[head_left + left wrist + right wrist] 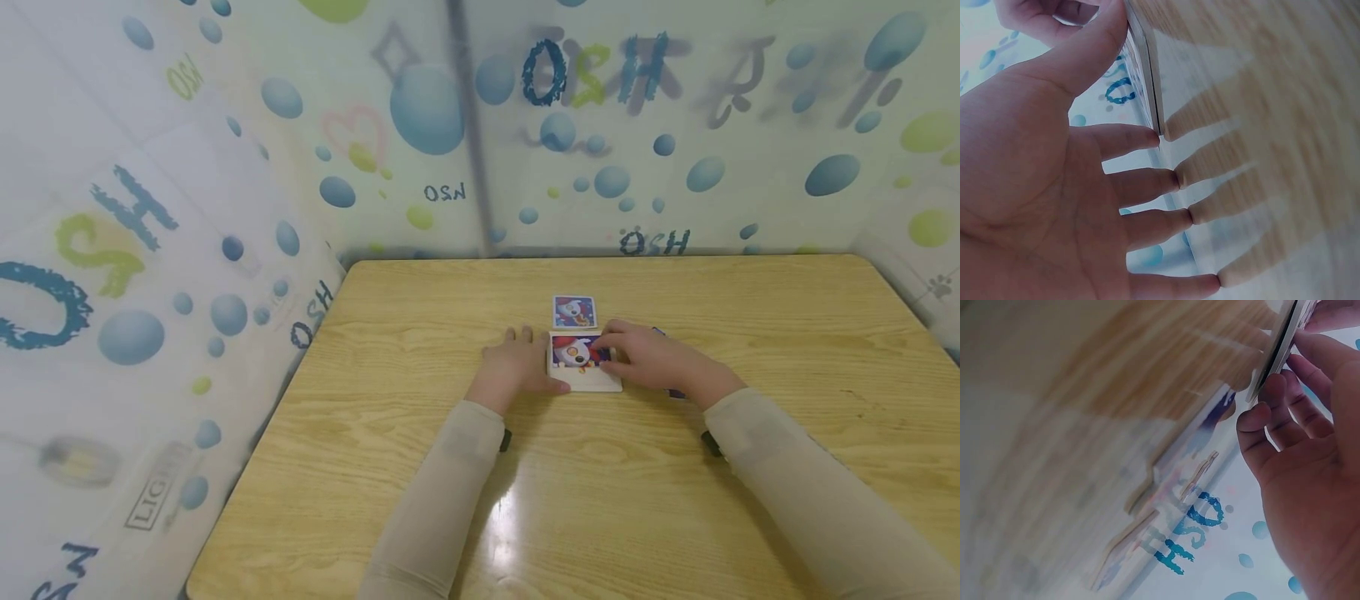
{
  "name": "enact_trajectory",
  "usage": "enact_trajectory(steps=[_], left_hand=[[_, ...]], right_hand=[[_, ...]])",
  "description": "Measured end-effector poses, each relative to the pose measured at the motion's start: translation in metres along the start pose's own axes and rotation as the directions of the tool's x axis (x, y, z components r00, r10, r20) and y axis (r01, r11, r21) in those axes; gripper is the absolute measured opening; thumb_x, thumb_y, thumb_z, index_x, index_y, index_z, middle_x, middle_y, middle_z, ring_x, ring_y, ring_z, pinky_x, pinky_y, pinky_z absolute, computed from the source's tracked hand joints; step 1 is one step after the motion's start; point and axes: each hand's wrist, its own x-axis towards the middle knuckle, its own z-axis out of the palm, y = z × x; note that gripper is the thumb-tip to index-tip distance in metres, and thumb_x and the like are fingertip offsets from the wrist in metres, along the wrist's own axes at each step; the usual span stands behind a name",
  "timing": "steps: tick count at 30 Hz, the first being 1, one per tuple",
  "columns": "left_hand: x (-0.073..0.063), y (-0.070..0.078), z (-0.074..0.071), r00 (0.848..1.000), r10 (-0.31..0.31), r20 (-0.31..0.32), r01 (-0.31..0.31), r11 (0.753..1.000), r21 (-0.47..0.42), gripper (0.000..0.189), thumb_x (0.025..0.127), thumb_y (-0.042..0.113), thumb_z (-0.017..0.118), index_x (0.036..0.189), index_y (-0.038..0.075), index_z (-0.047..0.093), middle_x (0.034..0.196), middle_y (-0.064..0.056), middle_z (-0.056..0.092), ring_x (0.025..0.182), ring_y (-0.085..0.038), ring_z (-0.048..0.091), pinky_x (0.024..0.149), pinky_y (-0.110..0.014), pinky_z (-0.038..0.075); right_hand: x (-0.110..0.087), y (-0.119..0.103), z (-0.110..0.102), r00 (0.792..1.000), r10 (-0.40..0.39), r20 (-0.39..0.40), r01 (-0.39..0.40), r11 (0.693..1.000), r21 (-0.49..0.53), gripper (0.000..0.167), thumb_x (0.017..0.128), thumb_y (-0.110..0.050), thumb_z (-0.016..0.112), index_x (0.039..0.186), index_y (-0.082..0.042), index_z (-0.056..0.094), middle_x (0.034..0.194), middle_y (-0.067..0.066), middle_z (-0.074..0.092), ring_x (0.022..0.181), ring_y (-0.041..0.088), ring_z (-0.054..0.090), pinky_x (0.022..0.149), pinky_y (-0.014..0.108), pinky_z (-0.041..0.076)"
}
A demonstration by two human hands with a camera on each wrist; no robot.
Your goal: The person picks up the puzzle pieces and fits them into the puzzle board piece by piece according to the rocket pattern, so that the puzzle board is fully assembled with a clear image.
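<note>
picture board [594, 382] on wooden table [337, 425], left fingers [1157, 228] spread against it, right fingers [1254, 434] curled, hold unclear, bubble-patterned walls [750, 142]

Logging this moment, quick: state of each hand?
Left hand: open, thumb against the picture board.
Right hand: fingers bent at the board; grip can't be told.

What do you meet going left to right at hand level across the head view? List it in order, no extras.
Left side of the bubble-patterned backdrop → left hand → picture board → right hand.
</note>
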Motion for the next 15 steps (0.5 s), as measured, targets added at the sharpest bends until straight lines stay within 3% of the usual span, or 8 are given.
enact_trajectory(steps=[15], left_hand=[[-0.0008, 0.0006, -0.0002, 1.0, -0.003, -0.002, 0.003, 1.0, 0.005, 0.109, 0.088, 0.073, 0.073, 0.171, 0.021, 0.025, 0.18, -0.012, 0.019, 0.167, -0.039, 0.017, 0.124, -0.073, 0.033]], right_hand=[[0.0003, 0.0017, 0.0008, 1.0, 0.001, 0.003, -0.001, 1.0, 0.026, 0.034, 0.104, -0.019, 0.07, 0.136, -0.007, 0.071, 0.128, 0.01, 0.061, 0.086, 0.012, 0.055, 0.081, 0.035, 0.053]])
